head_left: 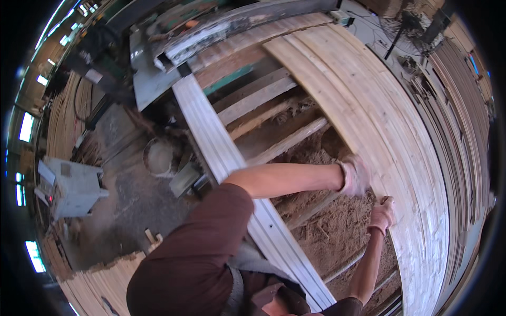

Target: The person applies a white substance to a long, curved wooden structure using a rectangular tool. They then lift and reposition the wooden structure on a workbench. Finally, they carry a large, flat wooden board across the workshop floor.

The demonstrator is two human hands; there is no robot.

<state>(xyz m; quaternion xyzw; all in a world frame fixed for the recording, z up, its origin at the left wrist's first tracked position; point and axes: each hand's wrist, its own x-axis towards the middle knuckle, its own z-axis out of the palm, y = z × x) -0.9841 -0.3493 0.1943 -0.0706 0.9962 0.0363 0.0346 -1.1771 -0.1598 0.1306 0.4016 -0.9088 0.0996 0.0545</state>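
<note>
Long pale wooden boards (374,105) lie side by side and stretch from the far middle down to the lower right. My right hand (382,215), in a pale work glove, is curled over the left edge of the nearest board with its fingers closed on it. Just beyond it, my left hand (356,176), gloved too, is at the same edge. Motion smears its fingers, so their grip does not show. Between my arms and a long metal rail (211,126) lies an open gap with wood crossbars (295,139) and sawdust (321,226).
Stacked planks (461,121) line the right side, with a fan (408,23) beyond. A grey machine cabinet (79,187) stands on the left floor near a round bucket (159,157). More planks (100,282) lie at lower left. The rail runs beneath my left arm.
</note>
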